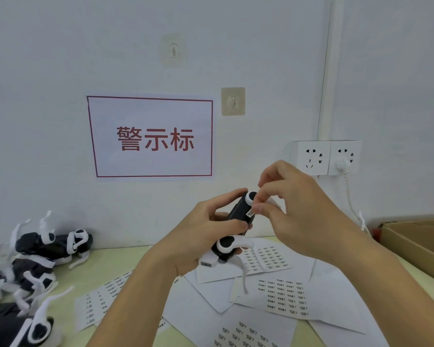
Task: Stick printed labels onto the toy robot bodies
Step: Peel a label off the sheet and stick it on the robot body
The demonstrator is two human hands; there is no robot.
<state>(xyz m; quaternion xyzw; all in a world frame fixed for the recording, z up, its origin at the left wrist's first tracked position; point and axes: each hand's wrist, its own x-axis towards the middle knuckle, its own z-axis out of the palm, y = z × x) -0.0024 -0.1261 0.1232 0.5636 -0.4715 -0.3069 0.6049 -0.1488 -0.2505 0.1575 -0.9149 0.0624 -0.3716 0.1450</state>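
Toy robot body (pixel 237 221): black with white round joints and thin white limbs, held up off the table, in front of the wall and tilted with one end toward the socket side.
Label (pixel 250 212): a small white printed strip lying on the upper side of the toy robot body, under the right fingertips.
Left hand (pixel 198 236): grip clamped round the toy robot body from the left, thumb across its dark face, fingers curled behind it.
Right hand (pixel 293 209): just right of the toy robot body; thumb and forefinger pinched together on the label at the body's upper end, the other fingers curled above.
Label sheets (pixel 281 294): several white sheets with rows of small printed labels, spread overlapping on the table directly below the toy robot body; some patches are bare backing.
Table (pixel 115 261): pale yellow-green top, below the toy robot body.
Pile of toy robots (pixel 33 266): black-and-white bodies with loose white limbs, heaped on the table well to the left of the held one.
Cardboard box (pixel 411 244): open brown box at the table's edge, well to the right of the toy robot body; its inside cannot be seen.
Sign (pixel 150 137): red-bordered white sheet with red characters on the wall, up and left of the toy robot body.
Sockets (pixel 323 157): two white wall outlets up and right of it, a white plug in the right one.
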